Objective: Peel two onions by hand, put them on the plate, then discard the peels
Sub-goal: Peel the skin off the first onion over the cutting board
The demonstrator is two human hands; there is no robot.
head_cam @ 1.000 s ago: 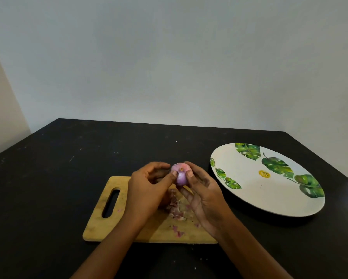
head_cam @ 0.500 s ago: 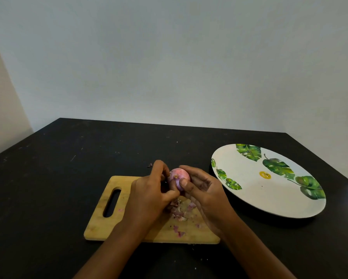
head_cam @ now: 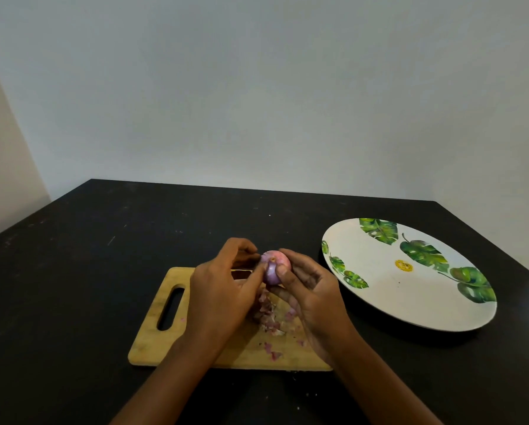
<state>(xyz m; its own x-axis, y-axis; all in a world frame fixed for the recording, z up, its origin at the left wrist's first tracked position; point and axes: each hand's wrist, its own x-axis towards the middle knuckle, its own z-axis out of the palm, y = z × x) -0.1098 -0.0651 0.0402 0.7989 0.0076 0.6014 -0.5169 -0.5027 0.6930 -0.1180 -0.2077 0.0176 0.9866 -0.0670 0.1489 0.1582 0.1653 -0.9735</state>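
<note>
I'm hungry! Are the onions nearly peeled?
Not yet. Some peels already lie on the cutting board. The left hand and right hand hold one onion, picking at it. The plate holds no onion yet, and the peels need discarding.

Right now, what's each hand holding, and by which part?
Both hold the red onion: the right hand cups its right side, thumb on the front; the left hand pinches at its left side.

Pink-purple onion point(head_cam: 274, 267); white plate point(head_cam: 376, 289), green leaf print; tan wooden board point(head_cam: 153, 332); black table point(head_cam: 73, 271).
</note>
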